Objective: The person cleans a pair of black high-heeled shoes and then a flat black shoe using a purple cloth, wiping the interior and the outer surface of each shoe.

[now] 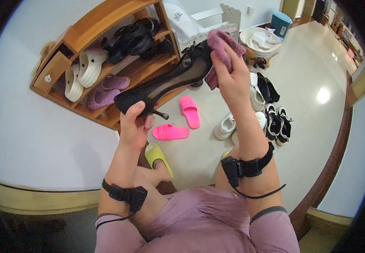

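Observation:
A black high-heeled shoe [173, 79] with sheer mesh sides and a bow near the toe is held up in front of me. My left hand [135, 126] grips it by the heel end, thumb on the outside, with the thin heel [161, 114] sticking out beside the fingers. At the toe end, my right hand [231, 71] clasps a purple cloth [222, 44] and presses it against the shoe. The cloth and fingers hide the tip of the toe.
A wooden shoe rack [106, 28] at the left holds white clogs [89, 68], purple slippers [109, 90] and black shoes. Pink slides [190, 112] lie on the tiles. Sneakers [274, 123] stand at right, near a calico cat [258, 60]. A white cat [263, 38] lies in a round bed.

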Action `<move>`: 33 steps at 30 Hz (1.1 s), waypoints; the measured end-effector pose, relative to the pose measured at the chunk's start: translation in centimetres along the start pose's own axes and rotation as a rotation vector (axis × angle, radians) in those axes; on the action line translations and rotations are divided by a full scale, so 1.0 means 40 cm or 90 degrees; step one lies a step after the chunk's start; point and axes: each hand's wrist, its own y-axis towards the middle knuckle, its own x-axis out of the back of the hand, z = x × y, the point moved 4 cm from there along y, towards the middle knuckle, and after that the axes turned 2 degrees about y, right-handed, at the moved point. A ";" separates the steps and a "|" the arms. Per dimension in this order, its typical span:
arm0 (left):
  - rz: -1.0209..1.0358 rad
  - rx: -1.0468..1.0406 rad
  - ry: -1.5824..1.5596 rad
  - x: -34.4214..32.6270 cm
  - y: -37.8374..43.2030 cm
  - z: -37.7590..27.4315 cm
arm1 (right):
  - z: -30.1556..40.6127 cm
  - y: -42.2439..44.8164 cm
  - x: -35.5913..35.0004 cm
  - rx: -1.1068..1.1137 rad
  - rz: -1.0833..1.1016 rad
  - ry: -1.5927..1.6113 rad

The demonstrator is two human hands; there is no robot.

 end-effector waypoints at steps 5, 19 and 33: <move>-0.053 -0.039 0.052 -0.036 0.001 0.001 | 0.043 -0.068 -0.072 0.177 0.013 -0.248; -0.005 -0.081 0.121 -0.047 0.003 -0.038 | 0.083 -0.132 -0.180 0.117 0.261 -0.057; -0.117 -0.102 0.297 -0.043 0.010 -0.017 | 0.152 -0.165 -0.209 0.169 0.256 -0.124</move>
